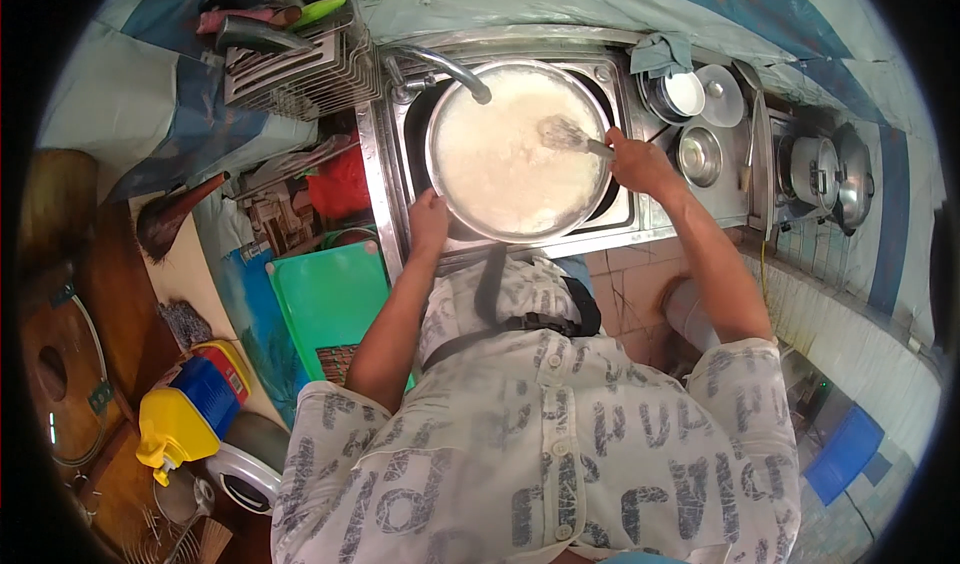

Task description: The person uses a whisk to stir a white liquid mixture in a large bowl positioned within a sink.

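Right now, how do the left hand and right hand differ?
The right hand grips the whisk; the left hand shows no tool. The left hand is by the big bowl's lower-left rim, while the right hand is at its right side, farther forward. Both are bare.

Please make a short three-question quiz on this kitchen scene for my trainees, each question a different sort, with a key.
1. Open question: What tool does the right hand hold at the bowl of pale mixture?

2. True or false: The spout of the faucet reaches over the bowl.

3. Multiple choice: Where is the left hand?
A. On the faucet
B. At the bowl's rim
C. In the middle of the mixture

Key:
1. A whisk.
2. True.
3. B.
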The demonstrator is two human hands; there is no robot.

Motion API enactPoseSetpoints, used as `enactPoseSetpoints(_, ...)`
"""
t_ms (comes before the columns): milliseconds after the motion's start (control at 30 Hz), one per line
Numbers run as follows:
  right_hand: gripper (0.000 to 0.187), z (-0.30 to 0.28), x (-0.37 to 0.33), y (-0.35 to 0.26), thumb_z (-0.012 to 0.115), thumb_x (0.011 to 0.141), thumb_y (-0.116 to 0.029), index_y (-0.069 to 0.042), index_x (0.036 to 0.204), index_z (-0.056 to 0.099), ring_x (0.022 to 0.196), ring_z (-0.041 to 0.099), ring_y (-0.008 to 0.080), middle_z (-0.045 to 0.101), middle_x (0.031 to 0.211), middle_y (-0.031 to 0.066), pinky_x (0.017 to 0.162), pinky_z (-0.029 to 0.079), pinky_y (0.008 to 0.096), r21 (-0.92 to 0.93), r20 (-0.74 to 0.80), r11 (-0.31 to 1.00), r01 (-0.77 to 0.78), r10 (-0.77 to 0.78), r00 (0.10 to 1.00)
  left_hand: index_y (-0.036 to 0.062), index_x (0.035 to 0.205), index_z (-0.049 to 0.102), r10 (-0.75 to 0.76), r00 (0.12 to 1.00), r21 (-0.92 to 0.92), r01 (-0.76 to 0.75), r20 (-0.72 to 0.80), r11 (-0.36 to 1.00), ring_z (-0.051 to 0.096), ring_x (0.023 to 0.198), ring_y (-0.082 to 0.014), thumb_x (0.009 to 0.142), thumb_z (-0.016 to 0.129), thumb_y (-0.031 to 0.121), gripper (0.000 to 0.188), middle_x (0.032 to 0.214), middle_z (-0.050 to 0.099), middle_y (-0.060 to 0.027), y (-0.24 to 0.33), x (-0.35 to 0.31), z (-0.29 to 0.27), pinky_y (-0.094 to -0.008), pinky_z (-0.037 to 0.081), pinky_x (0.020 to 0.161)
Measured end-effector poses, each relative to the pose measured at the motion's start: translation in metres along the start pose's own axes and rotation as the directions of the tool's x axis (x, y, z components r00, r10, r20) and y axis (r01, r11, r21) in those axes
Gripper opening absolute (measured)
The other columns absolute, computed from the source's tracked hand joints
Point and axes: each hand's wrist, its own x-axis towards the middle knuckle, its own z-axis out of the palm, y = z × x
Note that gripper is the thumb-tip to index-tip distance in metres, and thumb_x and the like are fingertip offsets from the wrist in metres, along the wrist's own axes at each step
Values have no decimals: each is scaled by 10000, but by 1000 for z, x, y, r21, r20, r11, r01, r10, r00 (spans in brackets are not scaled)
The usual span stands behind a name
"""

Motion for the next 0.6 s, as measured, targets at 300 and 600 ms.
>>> enactPoseSetpoints(300, 184, 54, -12, 12, 474, 869, -93, -55, 950, 635, 800, 679, 357, 675, 856, 215, 694, 543, 434, -252, -181, 967, -31, -15, 983, 10, 1123, 621, -17, 1000, -84, 18, 11, 996, 599, 643, -85, 947, 499, 99, 232, 823, 652, -36, 10, -6, 2, -227, 506, 578)
enactPoseSetpoints(600, 359, 67, -32, -15, 430, 878, -71, -65, 1210, 566, 690, 685, 335, 673, 826, 212, 592, 555, 420, 15, 301, 998, -55, 48, 952, -41, 1214, 549, -46, 999, -182, 43, -15, 982, 665, 703, -162, 938, 493, 99, 314, 923, 663, -124, -3, -3, 8, -271, 575, 591)
